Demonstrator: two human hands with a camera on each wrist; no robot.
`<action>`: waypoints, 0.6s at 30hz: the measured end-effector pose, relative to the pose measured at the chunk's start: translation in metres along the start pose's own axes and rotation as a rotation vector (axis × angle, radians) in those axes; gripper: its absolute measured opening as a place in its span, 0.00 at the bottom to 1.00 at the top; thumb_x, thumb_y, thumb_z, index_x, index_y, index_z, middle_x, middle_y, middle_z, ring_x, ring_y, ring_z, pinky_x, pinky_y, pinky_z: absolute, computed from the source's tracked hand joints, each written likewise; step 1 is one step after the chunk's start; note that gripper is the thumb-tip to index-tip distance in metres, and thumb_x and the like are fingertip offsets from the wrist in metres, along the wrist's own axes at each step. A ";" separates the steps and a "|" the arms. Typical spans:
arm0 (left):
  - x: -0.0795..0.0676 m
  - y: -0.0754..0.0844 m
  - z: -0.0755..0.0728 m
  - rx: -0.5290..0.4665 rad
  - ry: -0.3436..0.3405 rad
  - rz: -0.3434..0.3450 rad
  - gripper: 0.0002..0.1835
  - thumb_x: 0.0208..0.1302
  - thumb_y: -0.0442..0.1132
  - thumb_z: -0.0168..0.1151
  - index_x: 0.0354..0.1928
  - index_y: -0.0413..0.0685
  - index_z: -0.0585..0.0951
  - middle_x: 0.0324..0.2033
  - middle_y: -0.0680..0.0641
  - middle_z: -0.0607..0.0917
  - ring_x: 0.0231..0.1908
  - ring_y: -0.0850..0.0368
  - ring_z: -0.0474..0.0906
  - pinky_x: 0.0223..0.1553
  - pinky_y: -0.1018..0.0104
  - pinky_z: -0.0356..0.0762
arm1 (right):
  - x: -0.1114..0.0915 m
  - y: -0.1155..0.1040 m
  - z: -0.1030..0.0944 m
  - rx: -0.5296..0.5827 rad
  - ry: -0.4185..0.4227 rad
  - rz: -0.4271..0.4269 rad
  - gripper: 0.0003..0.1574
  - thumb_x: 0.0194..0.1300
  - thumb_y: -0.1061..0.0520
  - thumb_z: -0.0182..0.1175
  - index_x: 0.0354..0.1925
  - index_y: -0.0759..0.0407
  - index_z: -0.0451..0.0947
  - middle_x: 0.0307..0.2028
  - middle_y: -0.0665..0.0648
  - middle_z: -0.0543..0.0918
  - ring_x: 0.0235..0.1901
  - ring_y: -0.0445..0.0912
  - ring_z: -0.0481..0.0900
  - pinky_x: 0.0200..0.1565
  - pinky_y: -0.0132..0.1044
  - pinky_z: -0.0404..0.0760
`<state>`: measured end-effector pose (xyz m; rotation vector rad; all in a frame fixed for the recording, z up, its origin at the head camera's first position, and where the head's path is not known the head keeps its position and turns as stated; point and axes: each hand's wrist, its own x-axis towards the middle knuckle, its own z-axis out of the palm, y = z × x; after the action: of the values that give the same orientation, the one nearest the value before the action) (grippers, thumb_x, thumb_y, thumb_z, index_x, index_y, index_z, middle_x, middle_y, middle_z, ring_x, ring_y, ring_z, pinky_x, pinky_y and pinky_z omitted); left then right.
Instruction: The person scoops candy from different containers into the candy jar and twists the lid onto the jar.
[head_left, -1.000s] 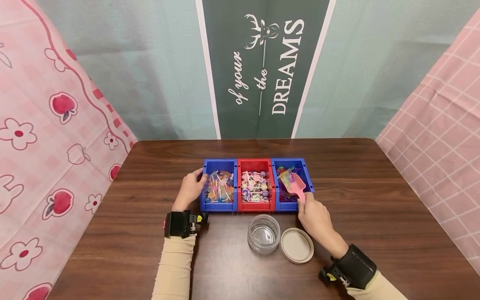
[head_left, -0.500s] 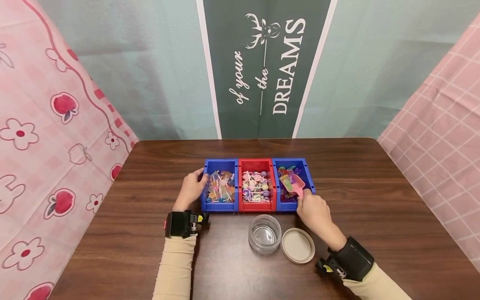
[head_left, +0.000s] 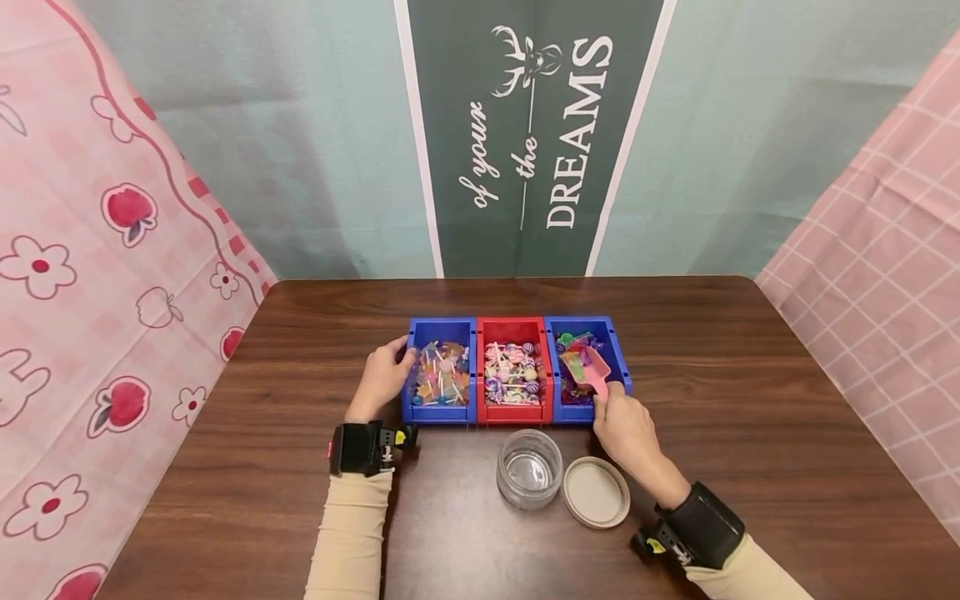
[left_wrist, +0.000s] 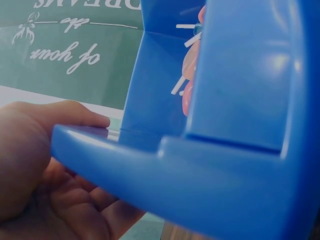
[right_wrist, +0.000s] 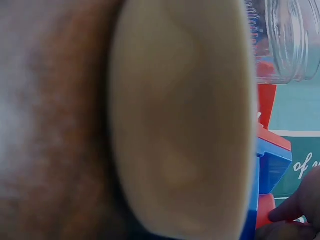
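My left hand [head_left: 378, 379] grips the side wall of the left blue bin [head_left: 442, 414], thumb at the rim and the other fingers outside in the left wrist view. That bin holds wrapped lollipops [head_left: 441, 371]. The handle of a small pink scoop [head_left: 597, 375] is pinched in my right hand [head_left: 630, 429]. Its pan lies low in the right blue bin [head_left: 574, 414], among shiny wrapped candies [head_left: 572, 340], and has a few yellow-green and purple pieces in it. Between the blue bins sits a red bin [head_left: 513, 415] of striped lollipops [head_left: 512, 375].
A clear glass jar [head_left: 529, 492] stands upright and uncovered in front of the red bin. Its round pale lid [head_left: 596, 493] lies to its right, close to my right forearm, and fills much of the right wrist view. Dark wooden table [head_left: 225, 500]; fabric [head_left: 337, 167] hangs behind it.
My right hand has shifted slightly left with the scoop, whose pan has tilted and gathered candies. Some candies in the right bin have moved. My left hand, the jar and the lid stay put.
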<state>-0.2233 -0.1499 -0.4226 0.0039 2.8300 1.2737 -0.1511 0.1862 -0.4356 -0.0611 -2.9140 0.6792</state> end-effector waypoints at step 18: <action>-0.001 0.002 -0.001 -0.002 -0.010 -0.008 0.26 0.73 0.39 0.48 0.67 0.32 0.66 0.62 0.30 0.74 0.59 0.39 0.77 0.62 0.45 0.73 | 0.001 -0.002 0.000 -0.041 -0.054 0.014 0.19 0.70 0.57 0.49 0.45 0.75 0.67 0.33 0.78 0.82 0.34 0.71 0.81 0.32 0.61 0.77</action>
<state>-0.2228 -0.1495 -0.4208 -0.0012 2.8176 1.2711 -0.1523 0.1843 -0.4345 -0.0689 -2.9817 0.6335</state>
